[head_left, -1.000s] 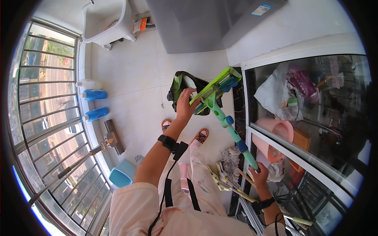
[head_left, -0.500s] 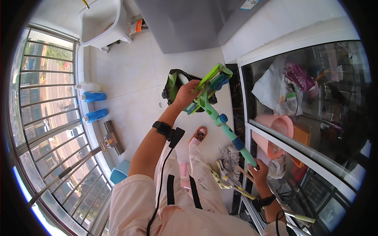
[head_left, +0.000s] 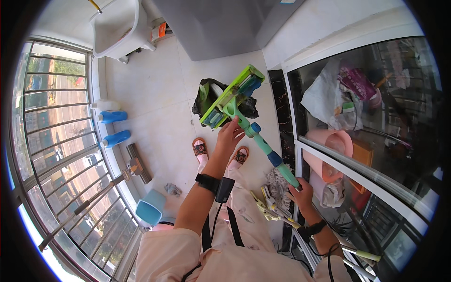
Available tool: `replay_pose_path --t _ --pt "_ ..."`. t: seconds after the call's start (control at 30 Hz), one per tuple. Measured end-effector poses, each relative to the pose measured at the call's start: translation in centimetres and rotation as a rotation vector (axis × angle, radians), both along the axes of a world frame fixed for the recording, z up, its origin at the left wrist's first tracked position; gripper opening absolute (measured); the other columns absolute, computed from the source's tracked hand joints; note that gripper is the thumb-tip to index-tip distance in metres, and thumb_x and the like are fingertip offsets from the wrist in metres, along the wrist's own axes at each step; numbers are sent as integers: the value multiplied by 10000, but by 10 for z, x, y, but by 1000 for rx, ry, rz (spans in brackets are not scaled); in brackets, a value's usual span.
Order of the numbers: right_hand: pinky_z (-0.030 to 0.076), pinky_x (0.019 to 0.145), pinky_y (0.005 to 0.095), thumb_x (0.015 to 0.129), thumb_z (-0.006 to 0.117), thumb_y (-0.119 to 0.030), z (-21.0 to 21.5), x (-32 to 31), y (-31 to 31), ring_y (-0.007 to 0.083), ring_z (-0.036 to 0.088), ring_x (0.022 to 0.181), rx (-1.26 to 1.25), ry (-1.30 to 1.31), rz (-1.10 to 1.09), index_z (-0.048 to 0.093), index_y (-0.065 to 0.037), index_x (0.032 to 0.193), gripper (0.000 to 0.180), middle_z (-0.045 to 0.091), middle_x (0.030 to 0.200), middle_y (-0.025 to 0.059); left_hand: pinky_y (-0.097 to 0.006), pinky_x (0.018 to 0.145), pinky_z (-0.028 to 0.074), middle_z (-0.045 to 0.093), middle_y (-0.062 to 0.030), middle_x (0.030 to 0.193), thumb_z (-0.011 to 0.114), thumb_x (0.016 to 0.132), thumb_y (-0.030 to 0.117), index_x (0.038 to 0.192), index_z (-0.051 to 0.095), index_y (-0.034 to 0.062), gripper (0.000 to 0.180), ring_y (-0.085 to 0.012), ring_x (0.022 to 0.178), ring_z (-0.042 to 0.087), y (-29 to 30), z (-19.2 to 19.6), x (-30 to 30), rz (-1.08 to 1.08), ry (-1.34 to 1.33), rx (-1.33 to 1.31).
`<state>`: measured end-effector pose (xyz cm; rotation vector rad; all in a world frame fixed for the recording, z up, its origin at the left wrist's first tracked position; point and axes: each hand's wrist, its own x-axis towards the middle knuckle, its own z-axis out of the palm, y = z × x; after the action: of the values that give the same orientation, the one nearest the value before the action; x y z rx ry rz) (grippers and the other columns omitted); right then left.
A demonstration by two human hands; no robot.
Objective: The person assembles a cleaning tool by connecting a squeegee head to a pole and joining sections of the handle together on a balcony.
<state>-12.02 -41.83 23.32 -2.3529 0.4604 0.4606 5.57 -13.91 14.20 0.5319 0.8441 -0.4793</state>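
A green flat mop [head_left: 232,96] is held at a slant in front of me, its rectangular head tilted with blue clips showing. My right hand [head_left: 301,192] is closed round the bottom end of its short green and blue pole. Just below the head, my left hand [head_left: 228,138] has its fingers curled against the pole. Under the mop head, a black plastic bag [head_left: 199,105] stands on the floor with something green and white in it; the mop partly hides it.
Blue bottles [head_left: 115,137] and a squeegee-like tool [head_left: 137,164] line the window side, near a light blue bucket [head_left: 151,207]. A grey cabinet-like block [head_left: 221,33] and white sink [head_left: 117,33] stand ahead. More mops [head_left: 277,188] lean at right beside the glass door.
My left hand has shifted from the mop head down to the pole. The head has turned and moved left, and my left foot has come into view.
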Motion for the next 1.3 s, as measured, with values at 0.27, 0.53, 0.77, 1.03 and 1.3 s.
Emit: replay_pose_path --t 0.27,0.53,0.77,1.03,1.3 --pt "447 545 338 704 716 -245 0 13 20 289 575 584 -39 52 177 580 -22 849 299 570 661 149 -313 592 393 411 -22 575 632 792 192 685 448 105 230 -188 574 462 -3 -27 33 114 -130 -246" --pt "455 544 397 715 691 -230 -27 10 20 376 577 637 -124 87 230 582 -27 797 245 574 645 187 -324 437 386 421 -57 526 604 755 134 674 449 55 192 -201 435 432 -21 -20 39 287 -48 149" --pt "447 537 413 719 675 -217 -35 6 23 378 572 626 -159 30 218 599 -42 809 211 575 641 179 -319 403 376 442 -60 534 603 759 103 684 466 28 173 -183 411 426 -25 -9 42 366 -51 252" --pt "447 546 419 728 657 -229 -38 13 31 368 581 632 -82 17 152 594 -39 811 217 581 639 175 -303 399 379 457 -57 525 586 765 89 671 488 12 156 -162 415 439 -27 -11 49 482 -129 419" --pt "437 553 420 744 655 -252 -51 30 64 373 569 617 110 86 6 565 -23 759 246 567 623 180 -297 398 381 457 -56 513 591 741 79 666 497 -3 146 -157 416 441 -13 -12 74 610 -162 462"
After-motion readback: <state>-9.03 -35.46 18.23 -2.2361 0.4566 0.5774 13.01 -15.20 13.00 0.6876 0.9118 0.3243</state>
